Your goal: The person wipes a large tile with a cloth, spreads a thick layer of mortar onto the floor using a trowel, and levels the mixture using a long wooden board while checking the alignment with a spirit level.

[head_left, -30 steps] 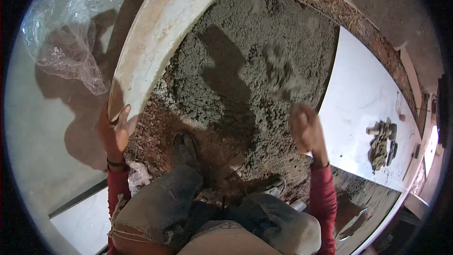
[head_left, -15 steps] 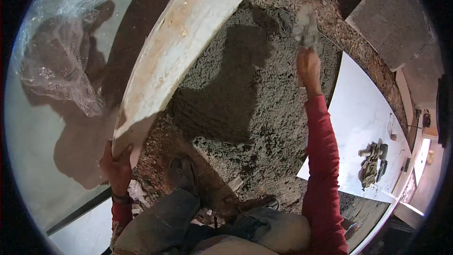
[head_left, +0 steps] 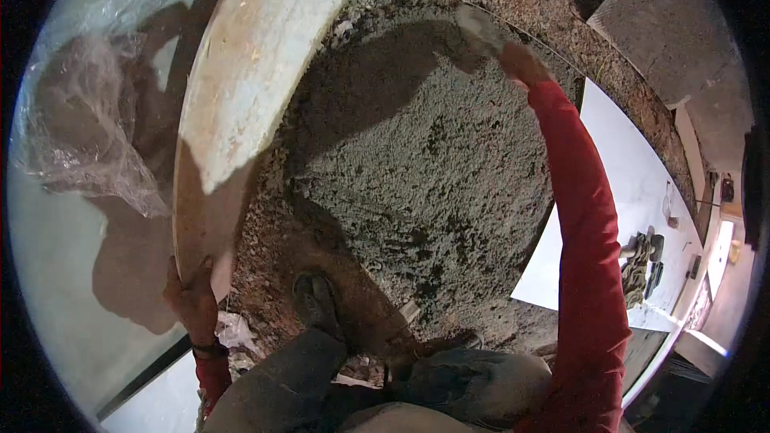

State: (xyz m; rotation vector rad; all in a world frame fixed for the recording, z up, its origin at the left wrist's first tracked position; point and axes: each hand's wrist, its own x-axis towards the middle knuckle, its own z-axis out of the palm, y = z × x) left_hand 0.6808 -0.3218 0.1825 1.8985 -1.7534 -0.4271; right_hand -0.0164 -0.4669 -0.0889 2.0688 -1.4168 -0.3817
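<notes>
With the fingers of my left hand (head_left: 191,298) closed round its near end, a long pale slab (head_left: 241,72) with brown stains stands on edge along the left. My right hand (head_left: 525,64) reaches far ahead, wrapped round the handle of a trowel (head_left: 480,28). The trowel's grey blade is smeared by motion and lies over the far part of a bed of grey mortar (head_left: 433,168). The mortar is rough and crumbly, partly in the shadow of my arm and body. The trowel's handle is mostly hidden in my hand.
White marbled tiles (head_left: 618,168) lie on the right, bearing dirty gloves (head_left: 638,273) and small tools. Crumpled clear plastic (head_left: 88,128) rests on the pale floor at left. A string (head_left: 529,36) crosses the far soil, and a grey block (head_left: 674,40) stands beyond. My shoe (head_left: 317,301) is beside the mortar.
My right hand has swept the trowel leftward across the far mortar. The slab and my left hand have shifted slightly left in the picture, and my view has moved a little.
</notes>
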